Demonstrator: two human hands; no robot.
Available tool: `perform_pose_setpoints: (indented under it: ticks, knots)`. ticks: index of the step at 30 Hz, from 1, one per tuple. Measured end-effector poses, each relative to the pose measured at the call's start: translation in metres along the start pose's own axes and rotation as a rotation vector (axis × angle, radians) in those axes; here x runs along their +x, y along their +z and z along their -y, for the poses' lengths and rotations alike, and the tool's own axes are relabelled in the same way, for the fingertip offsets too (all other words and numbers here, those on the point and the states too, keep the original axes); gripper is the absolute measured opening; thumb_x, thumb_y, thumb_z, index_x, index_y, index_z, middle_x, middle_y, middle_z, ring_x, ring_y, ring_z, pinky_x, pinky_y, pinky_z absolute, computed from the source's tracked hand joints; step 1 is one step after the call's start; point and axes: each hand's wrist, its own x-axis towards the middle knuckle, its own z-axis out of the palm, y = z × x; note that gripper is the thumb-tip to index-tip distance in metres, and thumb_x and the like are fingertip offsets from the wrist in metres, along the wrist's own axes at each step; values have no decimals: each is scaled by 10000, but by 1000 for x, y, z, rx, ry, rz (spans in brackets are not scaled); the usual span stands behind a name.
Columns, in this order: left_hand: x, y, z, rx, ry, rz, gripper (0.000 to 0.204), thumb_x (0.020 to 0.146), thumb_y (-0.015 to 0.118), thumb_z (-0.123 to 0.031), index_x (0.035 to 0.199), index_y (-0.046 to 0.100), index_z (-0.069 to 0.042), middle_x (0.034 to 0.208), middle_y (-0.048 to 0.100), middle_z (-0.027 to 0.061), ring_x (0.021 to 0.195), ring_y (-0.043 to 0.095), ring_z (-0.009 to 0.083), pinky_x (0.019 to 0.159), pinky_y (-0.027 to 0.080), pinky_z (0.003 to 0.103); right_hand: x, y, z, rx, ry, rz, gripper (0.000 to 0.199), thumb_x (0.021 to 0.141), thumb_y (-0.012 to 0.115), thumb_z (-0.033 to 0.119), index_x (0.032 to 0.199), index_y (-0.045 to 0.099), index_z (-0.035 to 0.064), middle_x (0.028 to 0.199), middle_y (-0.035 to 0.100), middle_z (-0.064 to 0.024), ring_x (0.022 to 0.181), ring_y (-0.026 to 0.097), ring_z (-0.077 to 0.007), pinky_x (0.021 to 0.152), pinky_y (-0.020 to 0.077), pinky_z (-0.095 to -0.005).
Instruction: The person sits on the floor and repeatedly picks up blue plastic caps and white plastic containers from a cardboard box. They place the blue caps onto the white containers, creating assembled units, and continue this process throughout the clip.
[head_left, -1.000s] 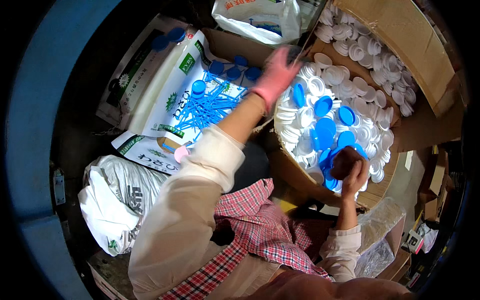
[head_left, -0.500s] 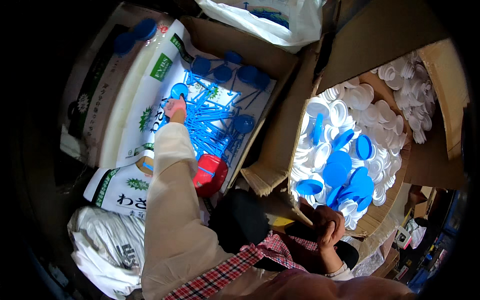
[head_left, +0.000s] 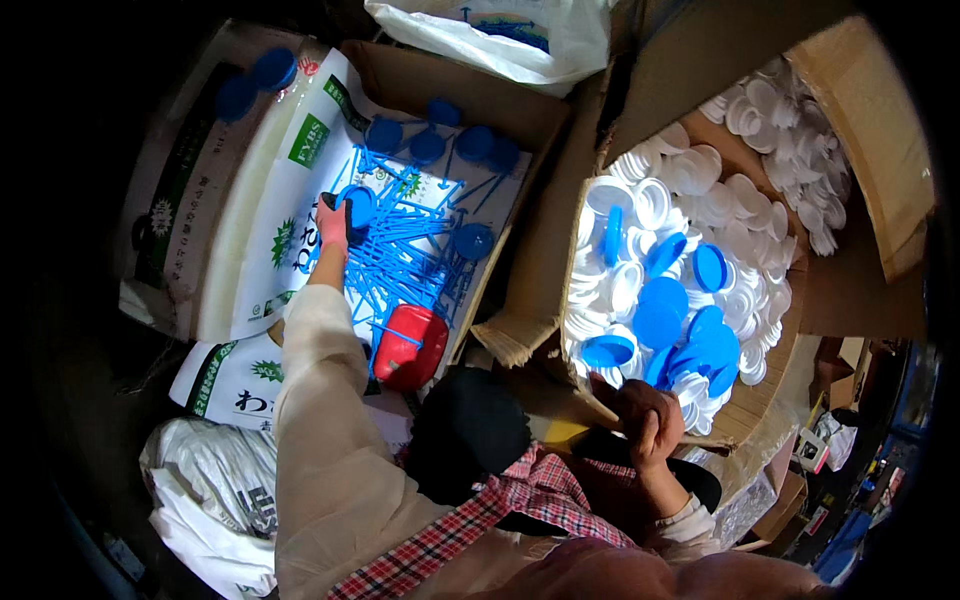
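Left box (head_left: pixel 520 110): sticks (head_left: pixel 400 250) and lids (head_left: pixel 475 240) on a printed bag (head_left: pixel 300 170). Right box (head_left: pixel 770 400): heap of caps (head_left: pixel 660 290). Another box of caps (head_left: pixel 870 110) far right. Sacks (head_left: pixel 210 500) near left.

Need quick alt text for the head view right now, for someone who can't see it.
The left hand holds a round blue plastic cap over a pile of thin blue plastic sticks; the right hand rests at the rim of a cardboard box of white and blue caps.
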Motion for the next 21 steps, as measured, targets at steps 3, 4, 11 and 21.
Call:
perform_pose_setpoints:
  ticks: [3,4,11,21]
  knots:
    - [-19,-32,-39,-284,71,148,272,845,660,-188,1026,584,1,877,606,85,801,559,176,729,460,308,2,1,7,26,-81,-61,193,874,532,110,948,643,-29,916,635,-183,793,589,-356,727,463,-405]
    - [-38,-39,-83,-450,102,213,260,861,650,-190,1029,589,-2,867,597,64,796,544,146,712,453,284,1,1,7,44,-66,-80,154,833,575,65,942,629,-30,883,611,-187,773,572,-374,696,458,-412]
    - [-238,-45,-309,-102,780,645,590,811,700,-224,1289,472,35,1081,635,227,1028,613,354,888,481,412,10,-12,8,431,230,-83,173,951,552,149,978,589,-17,818,562,-132,744,526,-219,695,444,-312]
    - [-292,39,-372,-123,355,1155,711,752,726,-225,1356,402,-37,1244,570,150,1091,572,228,912,469,334,8,-64,-25,635,170,-244,248,967,558,236,1042,600,3,859,616,-100,806,557,-145,739,453,-289]
